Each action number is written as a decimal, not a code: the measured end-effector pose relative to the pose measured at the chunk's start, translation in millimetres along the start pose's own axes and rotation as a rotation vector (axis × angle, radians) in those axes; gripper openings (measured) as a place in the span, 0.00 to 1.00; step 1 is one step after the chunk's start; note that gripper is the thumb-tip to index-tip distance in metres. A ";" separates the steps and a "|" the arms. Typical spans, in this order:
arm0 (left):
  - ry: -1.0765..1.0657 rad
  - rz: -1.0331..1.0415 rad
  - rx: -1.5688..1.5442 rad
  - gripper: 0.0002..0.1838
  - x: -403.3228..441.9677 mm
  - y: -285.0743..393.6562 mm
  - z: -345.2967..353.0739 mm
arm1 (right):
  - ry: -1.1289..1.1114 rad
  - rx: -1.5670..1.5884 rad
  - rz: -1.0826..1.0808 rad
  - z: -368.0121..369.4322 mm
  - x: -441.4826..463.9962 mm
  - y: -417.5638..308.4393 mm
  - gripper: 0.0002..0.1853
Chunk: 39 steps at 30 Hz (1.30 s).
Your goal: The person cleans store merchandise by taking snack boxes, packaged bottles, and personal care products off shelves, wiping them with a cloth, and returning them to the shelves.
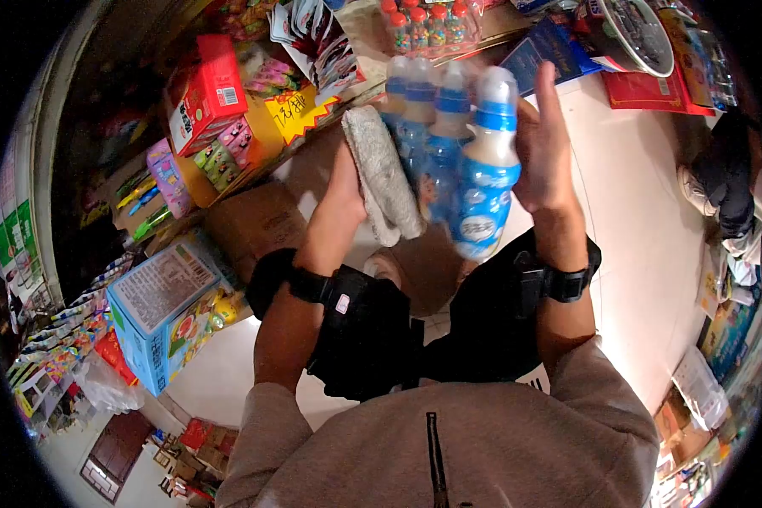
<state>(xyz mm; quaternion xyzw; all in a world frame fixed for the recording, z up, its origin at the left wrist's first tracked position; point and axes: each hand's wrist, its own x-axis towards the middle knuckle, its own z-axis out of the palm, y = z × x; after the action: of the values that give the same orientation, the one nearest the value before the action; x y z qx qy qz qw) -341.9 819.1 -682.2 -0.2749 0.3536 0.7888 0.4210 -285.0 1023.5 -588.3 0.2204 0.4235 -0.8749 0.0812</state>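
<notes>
From the middle of my view, a blue box (162,317) sits between eight and nine o'clock, and a red box (205,102) is near half past ten. Next comes my left hand (340,193), at eleven, up against a fuzzy gray cloth (385,182) at twelve. The cloth hides most of those fingers, so I can't tell if they are spread or pressed together. At one o'clock, between my two hands, is a row of blue and white bottles (453,157). I can see four, a bit blurry, caps pointing to twelve. My right hand (547,161), at two, is against the last one. One finger sticks straight up; I can't tell how the others are. Farther right, another person's shoe (695,191) is between two and three.
</notes>
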 end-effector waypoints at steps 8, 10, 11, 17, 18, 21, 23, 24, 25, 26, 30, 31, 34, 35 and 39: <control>-0.031 0.028 -0.008 0.26 17.8 1.5 -25.5 | -0.046 -0.880 -0.091 -47.3 3.2 -5.8 0.24; 0.123 0.054 0.094 0.28 4.5 -4.4 -13.1 | -0.022 -0.900 -0.061 -54.8 3.5 -10.0 0.24; 0.120 0.052 0.096 0.28 6.1 -6.0 -13.0 | 0.004 -0.919 -0.031 -60.5 4.1 -12.6 0.24; 0.008 0.123 -0.045 0.26 -0.3 5.7 -9.2 | 0.130 -1.268 -0.024 -131.3 27.6 1.5 0.21; 0.039 0.139 -0.084 0.27 3.8 8.5 -9.9 | 0.230 -1.451 -0.099 -144.3 35.4 15.3 0.20; 0.063 0.204 -0.062 0.25 0.0 12.3 -11.1 | 0.457 -1.643 -0.107 -171.5 54.4 31.7 0.19; -0.044 0.223 -0.101 0.23 -4.3 10.2 -23.5 | 0.552 -1.474 -0.130 -192.1 65.9 33.0 0.20; -0.203 0.258 -0.148 0.23 -12.1 8.1 -23.8 | 0.572 -1.425 -0.192 -200.2 71.9 38.3 0.20; -0.366 0.283 -0.197 0.24 -20.2 6.3 -23.4 | 0.593 -1.373 -0.256 -205.8 76.5 41.7 0.20; -0.447 0.310 -0.201 0.24 -26.7 7.6 -22.4 | 0.596 -1.368 -0.263 -210.7 81.2 45.2 0.20; -0.354 0.443 -0.116 0.24 -44.1 13.7 -19.2 | 0.620 -1.346 -0.165 -248.0 104.4 69.7 0.24; -0.292 0.473 -0.085 0.24 -46.6 16.2 -20.3 | 0.601 -1.345 -0.154 -254.3 106.9 74.2 0.23; -0.180 0.546 -0.022 0.24 -53.3 22.8 -24.5 | 0.607 -1.498 -0.053 -264.1 112.8 77.2 0.23; -0.153 0.563 -0.002 0.24 -57.0 23.9 -26.6 | 0.582 -1.583 -0.081 -267.1 116.6 79.3 0.25; -0.055 0.606 0.055 0.24 -72.9 25.4 -38.1 | 0.595 -1.719 -0.216 -226.5 116.6 67.5 0.31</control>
<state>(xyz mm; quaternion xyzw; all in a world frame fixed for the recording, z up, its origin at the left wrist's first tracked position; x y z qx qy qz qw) -322.5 744.8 -643.4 -0.1240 0.4290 0.8758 0.1832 -294.8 1162.2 -812.2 0.2594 0.9507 -0.1687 0.0225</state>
